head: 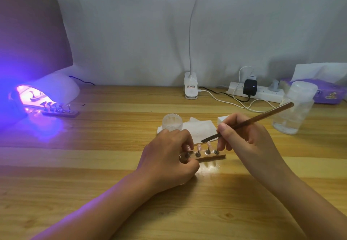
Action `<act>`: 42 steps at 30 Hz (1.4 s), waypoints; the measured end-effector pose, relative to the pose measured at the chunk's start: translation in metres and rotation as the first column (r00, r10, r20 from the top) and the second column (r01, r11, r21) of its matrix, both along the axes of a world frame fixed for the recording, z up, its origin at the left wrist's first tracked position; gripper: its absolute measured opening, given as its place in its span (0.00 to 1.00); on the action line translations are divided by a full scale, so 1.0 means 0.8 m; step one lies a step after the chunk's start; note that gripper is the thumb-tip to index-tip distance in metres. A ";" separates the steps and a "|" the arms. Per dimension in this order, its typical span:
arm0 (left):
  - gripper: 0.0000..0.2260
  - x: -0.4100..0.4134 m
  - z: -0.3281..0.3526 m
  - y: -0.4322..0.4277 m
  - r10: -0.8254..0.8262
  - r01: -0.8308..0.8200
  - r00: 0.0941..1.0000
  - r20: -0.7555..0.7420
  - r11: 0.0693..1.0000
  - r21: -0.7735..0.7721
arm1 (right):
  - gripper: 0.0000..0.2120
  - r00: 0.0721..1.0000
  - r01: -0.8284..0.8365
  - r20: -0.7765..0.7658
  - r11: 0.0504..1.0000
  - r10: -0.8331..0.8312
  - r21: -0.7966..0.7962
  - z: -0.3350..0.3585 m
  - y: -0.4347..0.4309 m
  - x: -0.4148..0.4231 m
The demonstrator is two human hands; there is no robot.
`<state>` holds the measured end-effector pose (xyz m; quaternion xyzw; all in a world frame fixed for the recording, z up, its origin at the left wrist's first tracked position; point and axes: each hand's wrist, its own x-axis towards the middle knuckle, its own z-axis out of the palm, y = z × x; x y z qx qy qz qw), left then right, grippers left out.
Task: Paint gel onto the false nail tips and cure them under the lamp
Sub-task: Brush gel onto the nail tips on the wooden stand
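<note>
On table (93, 164): jar (172, 122) (whitish contents); left grip (169, 157) pinches holder (212, 157), right grip (244, 138) pinches brush (253, 120).

Wooden bench (93, 164): curing lamp (56, 89) glowing far left, a nail-tip stand (60, 113) at its mouth, second nail-tip stand (212, 157) centre beside tissue (199, 129), power strip (262, 94) and clear bottle (296, 112) right.

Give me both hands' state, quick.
Left hand: gripping the end of the wooden nail stand.
Right hand: pinching the gel brush.
</note>
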<state>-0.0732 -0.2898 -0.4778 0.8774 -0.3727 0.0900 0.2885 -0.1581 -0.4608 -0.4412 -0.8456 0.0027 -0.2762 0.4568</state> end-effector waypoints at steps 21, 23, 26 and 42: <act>0.03 0.005 -0.001 -0.004 -0.104 0.108 0.994 0.039 0.987 -0.119 | 0.05 0.999 0.000 0.049 0.997 0.004 -0.079 -0.010 0.004 0.002; 0.03 0.005 0.000 -0.004 -0.107 0.111 0.994 0.038 0.987 -0.117 | 0.05 0.998 0.008 0.055 0.994 -0.002 -0.107 -0.010 0.004 0.002; 0.04 0.005 -0.001 -0.004 -0.111 0.115 0.993 0.041 0.987 -0.116 | 0.05 0.999 0.010 0.049 0.990 -0.003 -0.140 -0.010 0.007 0.002; 0.04 0.005 -0.001 -0.004 -0.111 0.117 0.992 0.058 0.986 -0.120 | 0.05 0.999 -0.020 0.045 0.986 0.028 -0.167 -0.008 0.008 -0.001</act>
